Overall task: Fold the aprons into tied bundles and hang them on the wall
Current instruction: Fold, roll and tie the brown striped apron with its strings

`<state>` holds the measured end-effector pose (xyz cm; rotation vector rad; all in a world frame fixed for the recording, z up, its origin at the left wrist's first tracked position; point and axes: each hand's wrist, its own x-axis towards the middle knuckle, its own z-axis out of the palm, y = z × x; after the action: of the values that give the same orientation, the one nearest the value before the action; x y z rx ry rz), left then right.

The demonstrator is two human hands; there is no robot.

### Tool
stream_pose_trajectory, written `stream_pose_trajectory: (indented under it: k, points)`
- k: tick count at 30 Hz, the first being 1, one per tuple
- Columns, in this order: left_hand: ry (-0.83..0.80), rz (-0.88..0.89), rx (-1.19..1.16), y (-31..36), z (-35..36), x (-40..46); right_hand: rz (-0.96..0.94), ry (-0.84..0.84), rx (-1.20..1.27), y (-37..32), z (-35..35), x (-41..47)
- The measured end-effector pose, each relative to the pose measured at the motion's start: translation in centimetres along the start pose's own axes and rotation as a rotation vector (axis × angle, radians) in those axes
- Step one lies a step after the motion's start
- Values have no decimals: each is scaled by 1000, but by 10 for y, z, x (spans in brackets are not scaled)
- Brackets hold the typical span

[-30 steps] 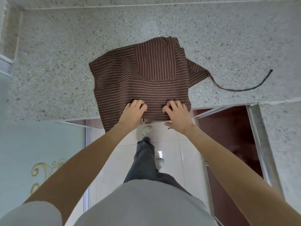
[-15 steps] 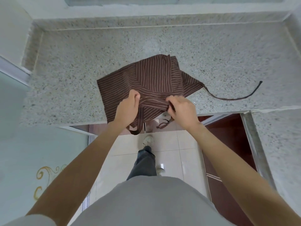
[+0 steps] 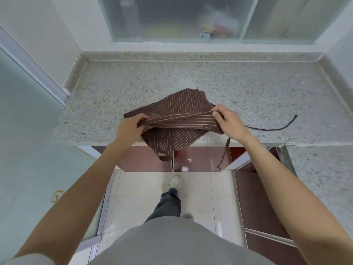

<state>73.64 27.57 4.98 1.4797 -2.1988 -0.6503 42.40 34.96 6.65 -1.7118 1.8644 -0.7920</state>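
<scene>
Both hands, left [image 3: 129, 129] and right [image 3: 227, 121], have lifted the apron's [image 3: 177, 119] near edge, pinching it; fold it forward evenly across the table [image 3: 248, 88].

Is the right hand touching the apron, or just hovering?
Touching. In the head view the right hand pinches the lifted fold of the striped apron at its right end, thumb and fingers closed on the cloth.

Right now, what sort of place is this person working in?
Probably a home kitchen or utility nook: a speckled stone countertop, glossy red cabinet doors beneath it, and a frosted sliding window behind.
</scene>
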Motion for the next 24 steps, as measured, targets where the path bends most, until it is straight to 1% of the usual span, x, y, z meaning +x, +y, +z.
stream_pose_trajectory:
  k: [3, 4, 6, 7, 9, 12, 15, 18, 21, 24]
  points:
    - [-22, -10, 57, 6, -7, 1, -69, -31, -209, -11, -8, 0]
    - [-11, 1, 72, 10, -12, 1, -98, -49, -275, -18, -14, 0]
    - [43, 27, 56, 13, -24, 7, -129, -82, -316, -29, -28, 7]
    - [65, 46, 40, 13, -33, 13, -141, -90, -312, -34, -37, 13]
    - [39, 75, 10, 13, -48, 22, -136, -87, -288, -39, -47, 27]
    - [14, 118, -33, 11, -69, 40, -116, 7, -225, -44, -53, 56]
    - [76, 117, -44, 6, -86, 66, -48, 115, -63, -52, -54, 91]
    - [126, 119, -23, -7, -100, 96, 44, 161, 39, -62, -49, 126]
    - [132, 130, 35, -24, -110, 135, 52, 153, 26, -71, -38, 170]
    - [104, 130, 49, -46, -114, 179, 56, 140, -60, -73, -26, 214]
